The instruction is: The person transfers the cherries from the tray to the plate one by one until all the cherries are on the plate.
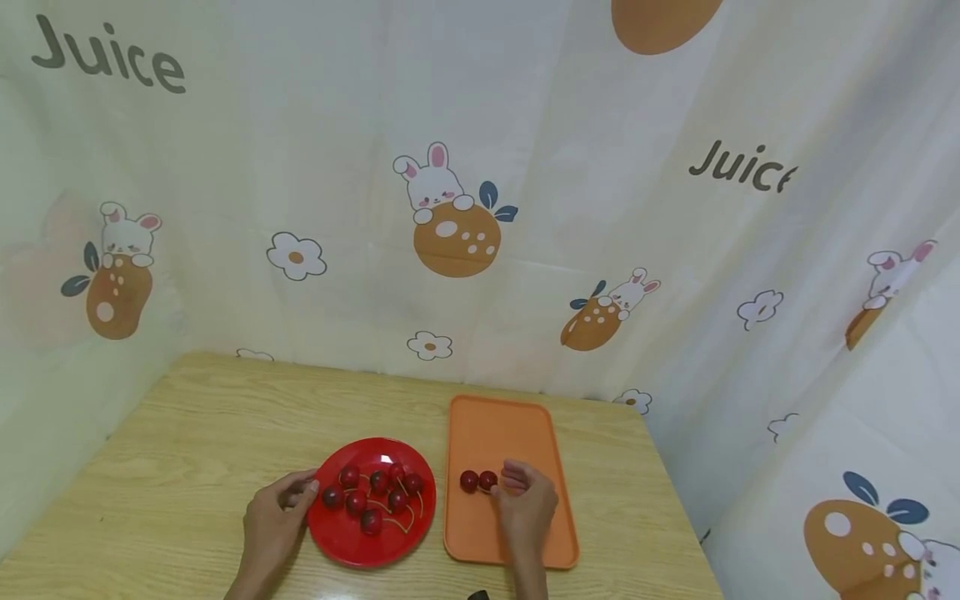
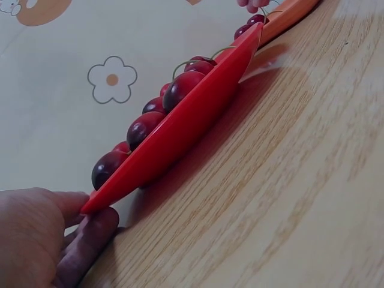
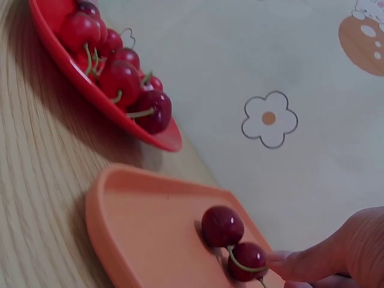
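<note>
On the left of the wooden table, my left hand [image 1: 273,512] pinches the rim of a round red plate [image 1: 330,542]; the thumb lies on top and fingers curl beneath, as the left wrist view shows. Several dark red cherries [image 1: 356,502] with green stems sit in the plate. My right hand [image 1: 527,508] is over an orange tray [image 1: 495,433], its thumb and fingers parted. Two cherries lie side by side on the tray: a left cherry [image 3: 222,226] and a right cherry [image 3: 246,262], with the right thumb tip right at the latter's side. A curved stem crosses it.
The tray stands just right of the plate, with a narrow strip of wooden table [image 1: 440,550] between them. A pale curtain [image 1: 337,167] printed with rabbits, fruit and flowers hangs behind the table and along both sides.
</note>
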The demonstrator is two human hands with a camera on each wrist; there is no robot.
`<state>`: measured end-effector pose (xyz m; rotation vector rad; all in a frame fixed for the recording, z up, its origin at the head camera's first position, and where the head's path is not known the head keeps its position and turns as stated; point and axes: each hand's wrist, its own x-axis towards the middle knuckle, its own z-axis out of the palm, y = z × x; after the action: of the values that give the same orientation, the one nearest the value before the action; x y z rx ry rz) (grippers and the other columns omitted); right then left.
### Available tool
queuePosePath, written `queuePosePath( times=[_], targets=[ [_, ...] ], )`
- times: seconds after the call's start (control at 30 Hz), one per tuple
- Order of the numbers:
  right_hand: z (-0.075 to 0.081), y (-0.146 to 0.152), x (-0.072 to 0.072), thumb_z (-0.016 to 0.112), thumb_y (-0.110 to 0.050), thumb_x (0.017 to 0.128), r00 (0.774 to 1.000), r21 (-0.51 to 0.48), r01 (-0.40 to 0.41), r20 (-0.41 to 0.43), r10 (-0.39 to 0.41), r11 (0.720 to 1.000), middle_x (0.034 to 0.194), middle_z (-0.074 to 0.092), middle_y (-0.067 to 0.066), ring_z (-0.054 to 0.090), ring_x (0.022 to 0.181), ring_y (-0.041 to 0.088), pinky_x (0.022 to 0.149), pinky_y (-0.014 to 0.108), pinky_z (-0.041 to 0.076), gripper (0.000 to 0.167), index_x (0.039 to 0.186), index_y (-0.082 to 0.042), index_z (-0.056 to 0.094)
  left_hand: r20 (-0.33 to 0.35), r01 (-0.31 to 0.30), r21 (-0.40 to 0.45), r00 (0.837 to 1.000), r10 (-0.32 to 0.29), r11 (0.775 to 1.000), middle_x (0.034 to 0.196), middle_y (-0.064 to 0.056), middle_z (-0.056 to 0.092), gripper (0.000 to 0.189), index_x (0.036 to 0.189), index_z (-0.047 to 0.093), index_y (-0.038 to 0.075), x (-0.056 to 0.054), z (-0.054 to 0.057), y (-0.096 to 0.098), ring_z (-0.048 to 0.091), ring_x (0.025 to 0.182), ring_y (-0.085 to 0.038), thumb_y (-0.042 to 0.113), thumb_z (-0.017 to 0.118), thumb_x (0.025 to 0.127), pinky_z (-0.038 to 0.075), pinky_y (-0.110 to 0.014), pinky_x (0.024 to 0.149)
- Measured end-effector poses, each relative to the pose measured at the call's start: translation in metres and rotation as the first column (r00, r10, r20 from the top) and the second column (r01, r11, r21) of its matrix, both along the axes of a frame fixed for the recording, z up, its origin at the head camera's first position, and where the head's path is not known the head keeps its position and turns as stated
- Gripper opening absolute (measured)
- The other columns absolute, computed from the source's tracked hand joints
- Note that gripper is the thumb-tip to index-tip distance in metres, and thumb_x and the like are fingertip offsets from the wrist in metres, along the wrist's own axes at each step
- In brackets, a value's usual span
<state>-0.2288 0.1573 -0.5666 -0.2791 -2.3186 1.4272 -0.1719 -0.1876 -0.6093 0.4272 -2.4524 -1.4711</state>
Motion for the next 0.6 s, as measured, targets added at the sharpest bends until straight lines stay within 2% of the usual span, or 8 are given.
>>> queuePosePath(
  times=[0.17,0.33,0.6],
  targets=[
    [-0.006,0.008,-0.001,0.091,0.014,0.074,1.000,0.001,0.007,0.023,-0.007,1.000,0.102,0.084,0.017,0.081,0.092,0.032,0.083,0.042,0.065,0.038,0.109,0.001,0.082,0.003,-0.001,-0.004,1.000,0.001,1.000,0.111,-0.012,0.081,0.029,0.131,0.078,0.007,0.001,0.000,0.000,0.067,0.080,0.000,0.018,0.072,0.106,0.049,-0.019,0.075],
    [-0.007,0.013,0.000,0.093,0.014,0.070,1.000,0.004,0.004,0.004,-0.004,1.000,0.100,0.084,0.018,0.081,0.091,0.034,0.080,0.040,0.065,0.039,0.106,0.003,0.082,0.001,0.001,-0.006,1.000,-0.001,1.000,0.112,-0.012,0.081,0.029,0.131,0.078,0.007,0.001,0.001,0.000,0.067,0.081,0.000,0.019,0.072,0.106,0.049,-0.019,0.076],
    [-0.010,0.016,0.000,0.092,0.014,0.072,0.997,0.023,0.043,0.060,-0.044,0.999,0.098,0.084,0.016,0.079,0.088,0.029,0.078,0.035,0.063,0.036,0.104,0.001,0.082,-0.013,0.002,0.015,1.000,-0.002,1.000,0.109,-0.012,0.081,0.028,0.130,0.079,0.006,0.000,0.000,0.001,0.066,0.079,0.001,0.018,0.073,0.105,0.050,-0.018,0.073]
  ],
)
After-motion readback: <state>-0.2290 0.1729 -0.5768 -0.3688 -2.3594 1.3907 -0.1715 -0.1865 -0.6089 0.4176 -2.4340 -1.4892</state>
